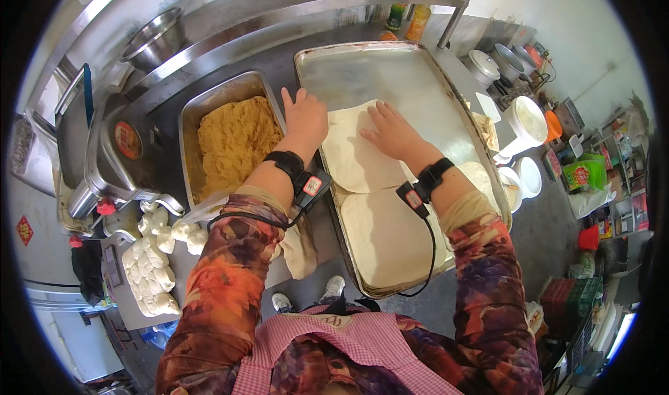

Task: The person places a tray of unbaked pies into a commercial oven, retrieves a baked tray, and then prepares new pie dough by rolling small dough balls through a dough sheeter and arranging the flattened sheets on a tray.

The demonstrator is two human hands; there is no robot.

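A thin, pale sheet of dough (352,161) lies flat on the large metal baking tray (390,67). My right hand (391,132) rests on its far right part, palm down with the fingers spread. At the sheet's far left corner, by the tray's left rim, is my left hand (305,116); its index finger is stretched out and the others are partly bent, with nothing seen in them. Nearer to me, a second dough sheet (383,245) covers the front of the tray. Another pale sheet (478,179) shows beyond my right forearm, which hides part of it.
Left of the tray stands a deep metal pan (185,144) of crumbly yellow-brown filling (237,141). Several dough lumps (150,276) lie at the near left, below a steel machine (125,137). A metal shelf (279,19) runs along the back. White tubs (527,122) stand at the right.
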